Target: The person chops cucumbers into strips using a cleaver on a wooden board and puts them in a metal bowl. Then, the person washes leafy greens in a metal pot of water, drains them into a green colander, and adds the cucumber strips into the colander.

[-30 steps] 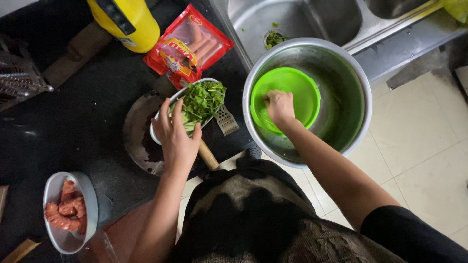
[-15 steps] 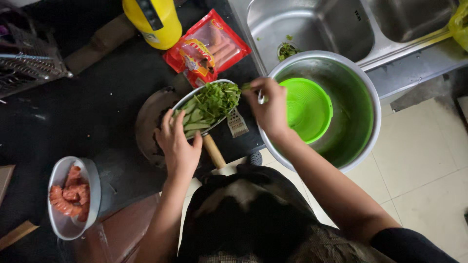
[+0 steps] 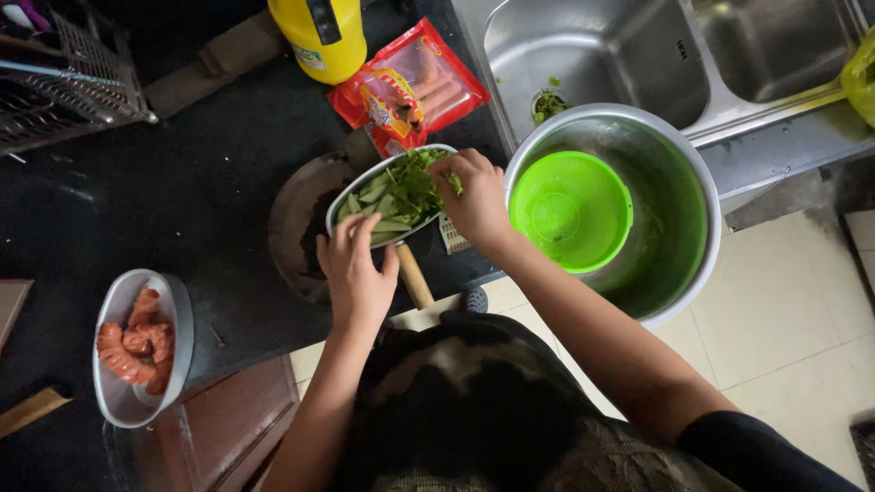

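Observation:
My left hand grips the near rim of a tilted metal plate heaped with cut green vegetables. My right hand rests over the plate's right end, fingers pinched on a few green pieces. The plate sits above a round dark wooden board. To the right, a large steel bowl holds a bright green plastic strainer.
A steel sink with green scraps at its drain lies at the back. A red sausage packet, a yellow bottle, a wire rack and a bowl of sausages stand on the dark counter.
My right hand left the green strainer in the steel bowl and came left to the plate of greens. My left hand stayed on the plate's rim.

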